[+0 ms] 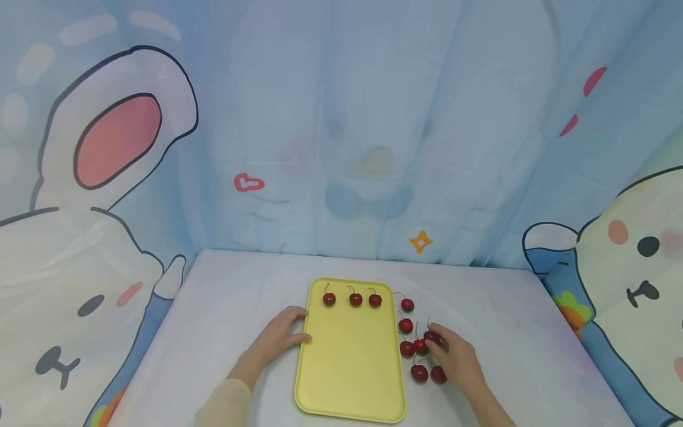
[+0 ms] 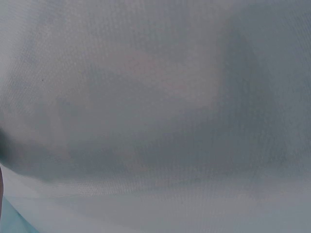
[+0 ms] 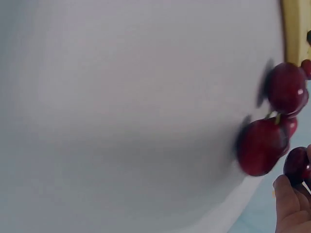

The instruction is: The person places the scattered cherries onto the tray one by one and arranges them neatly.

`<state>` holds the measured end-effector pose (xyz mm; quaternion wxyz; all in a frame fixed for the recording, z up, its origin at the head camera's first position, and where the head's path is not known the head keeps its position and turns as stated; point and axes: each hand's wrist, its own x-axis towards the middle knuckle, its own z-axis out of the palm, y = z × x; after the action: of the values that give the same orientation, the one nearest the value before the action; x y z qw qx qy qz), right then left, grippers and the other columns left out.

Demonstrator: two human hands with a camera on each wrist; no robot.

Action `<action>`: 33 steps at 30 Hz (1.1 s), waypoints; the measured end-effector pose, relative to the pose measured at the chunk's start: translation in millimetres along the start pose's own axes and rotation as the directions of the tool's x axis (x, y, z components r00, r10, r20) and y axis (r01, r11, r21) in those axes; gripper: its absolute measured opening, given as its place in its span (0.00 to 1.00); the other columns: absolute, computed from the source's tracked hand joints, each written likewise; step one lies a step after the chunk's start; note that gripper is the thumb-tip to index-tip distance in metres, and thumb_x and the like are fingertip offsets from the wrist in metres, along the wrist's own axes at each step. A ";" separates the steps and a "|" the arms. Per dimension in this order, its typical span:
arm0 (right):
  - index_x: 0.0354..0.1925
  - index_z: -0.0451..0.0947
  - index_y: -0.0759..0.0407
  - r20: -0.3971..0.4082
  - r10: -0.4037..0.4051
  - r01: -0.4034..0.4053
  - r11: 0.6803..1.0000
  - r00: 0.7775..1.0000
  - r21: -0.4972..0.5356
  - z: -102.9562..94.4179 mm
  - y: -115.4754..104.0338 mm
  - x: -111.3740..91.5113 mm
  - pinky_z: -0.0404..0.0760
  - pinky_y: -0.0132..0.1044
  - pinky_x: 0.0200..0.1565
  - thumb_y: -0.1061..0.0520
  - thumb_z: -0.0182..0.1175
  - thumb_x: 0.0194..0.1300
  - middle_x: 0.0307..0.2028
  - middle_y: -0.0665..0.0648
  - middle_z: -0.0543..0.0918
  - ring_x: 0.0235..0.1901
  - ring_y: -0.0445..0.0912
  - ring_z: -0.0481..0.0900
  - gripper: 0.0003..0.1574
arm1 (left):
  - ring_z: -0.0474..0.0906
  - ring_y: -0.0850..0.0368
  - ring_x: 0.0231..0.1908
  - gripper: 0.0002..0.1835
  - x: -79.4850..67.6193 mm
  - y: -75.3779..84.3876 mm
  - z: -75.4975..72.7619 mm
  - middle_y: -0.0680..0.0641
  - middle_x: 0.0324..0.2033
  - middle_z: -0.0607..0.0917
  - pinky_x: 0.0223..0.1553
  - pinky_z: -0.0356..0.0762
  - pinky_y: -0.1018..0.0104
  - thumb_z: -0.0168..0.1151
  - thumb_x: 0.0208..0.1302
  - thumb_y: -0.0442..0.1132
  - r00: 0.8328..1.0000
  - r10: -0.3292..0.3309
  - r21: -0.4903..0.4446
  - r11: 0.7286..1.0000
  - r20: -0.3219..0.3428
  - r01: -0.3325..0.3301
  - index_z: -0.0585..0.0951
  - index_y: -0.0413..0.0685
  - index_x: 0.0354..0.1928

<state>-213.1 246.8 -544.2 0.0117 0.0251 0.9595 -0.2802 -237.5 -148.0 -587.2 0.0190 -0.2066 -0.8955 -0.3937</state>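
Note:
My left hand (image 1: 278, 333) lies at the left side of a yellow tray (image 1: 349, 367), with thumb and fingertips touching its rim. Three dark red cherries with stems, one of them the left cherry (image 1: 329, 299), sit in a row near the tray's far end. To the right of the tray my right hand (image 1: 458, 356) pinches a dark cherry (image 1: 431, 337) between thumb and fingers. In the right wrist view this held cherry (image 3: 295, 166) shows at the fingertips. Several loose cherries (image 1: 419, 373) lie around it on the table, close to the tray's right rim.
The table (image 1: 555, 356) has a pale cloth cover. Behind it hangs a light blue curtain (image 1: 373, 107) with cartoon figures, which also borders both sides. Only blurred pale cloth (image 2: 155, 97) fills most of the left wrist view.

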 end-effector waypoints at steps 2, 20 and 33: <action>0.65 0.70 0.61 0.005 -0.003 0.003 1.000 1.000 0.029 -0.7 -10.0 1.8 0.75 0.56 0.57 0.58 0.63 0.66 0.61 0.67 0.75 0.61 0.62 0.71 0.31 | 0.71 0.46 0.61 0.30 -0.4 0.1 -0.3 0.43 0.57 0.77 0.66 0.66 0.50 0.71 0.59 0.46 1.000 -0.004 -0.006 1.000 -0.001 0.004 0.74 0.39 0.58; 0.57 0.79 0.62 -0.013 -0.305 0.302 0.932 0.952 0.199 44.0 -101.3 24.8 0.83 0.46 0.49 0.59 0.65 0.64 0.52 0.60 0.82 0.48 0.52 0.82 0.23 | 0.71 0.46 0.61 0.29 0.4 -2.5 -1.3 0.43 0.57 0.77 0.66 0.66 0.50 0.70 0.59 0.47 1.000 0.004 -0.003 1.000 0.000 -0.004 0.74 0.39 0.58; 0.51 0.81 0.64 0.062 -0.407 0.394 0.906 0.911 0.154 86.1 -136.4 28.2 0.84 0.46 0.46 0.61 0.66 0.63 0.45 0.59 0.85 0.43 0.51 0.83 0.17 | 0.70 0.45 0.62 0.30 0.4 0.2 -1.7 0.42 0.59 0.76 0.66 0.66 0.50 0.69 0.60 0.47 1.000 -0.009 -0.008 1.000 0.015 0.009 0.74 0.40 0.59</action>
<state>-248.0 86.8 -544.4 -0.0036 -0.1847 0.9208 -0.3434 -238.0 -148.9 -585.7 0.0098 -0.2057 -0.8949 -0.3960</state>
